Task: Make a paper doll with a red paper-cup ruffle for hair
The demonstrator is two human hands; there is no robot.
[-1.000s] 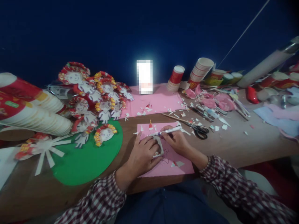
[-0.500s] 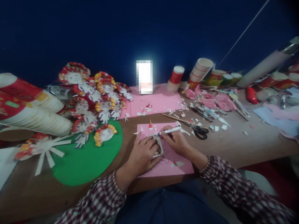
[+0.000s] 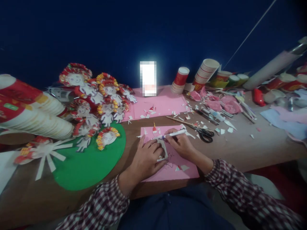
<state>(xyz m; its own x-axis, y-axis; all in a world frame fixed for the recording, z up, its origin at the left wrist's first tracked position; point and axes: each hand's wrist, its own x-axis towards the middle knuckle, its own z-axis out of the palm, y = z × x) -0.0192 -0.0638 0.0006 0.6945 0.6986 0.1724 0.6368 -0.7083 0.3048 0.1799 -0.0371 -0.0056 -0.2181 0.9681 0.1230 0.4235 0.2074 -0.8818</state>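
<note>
My left hand (image 3: 146,158) presses a small pale paper cutout (image 3: 163,151) flat on a pink sheet (image 3: 168,171) lying on the brown table (image 3: 251,150). Its fingers are curled over the cutout's left side. My right hand (image 3: 181,143) is closed round a white pen (image 3: 173,134) with a blue band. The pen lies nearly level, tip pointing left toward the cutout's upper edge. Both sleeves are red-and-white check.
Black scissors (image 3: 204,134) and a thin stick (image 3: 183,122) lie just right of the pink sheet. A green disc (image 3: 90,166) with a paper doll (image 3: 107,137) lies left, more dolls (image 3: 96,95) and stacked paper cups (image 3: 31,111) beyond. Cups (image 3: 206,72), scraps and a bright blurred screen (image 3: 148,78) stand behind.
</note>
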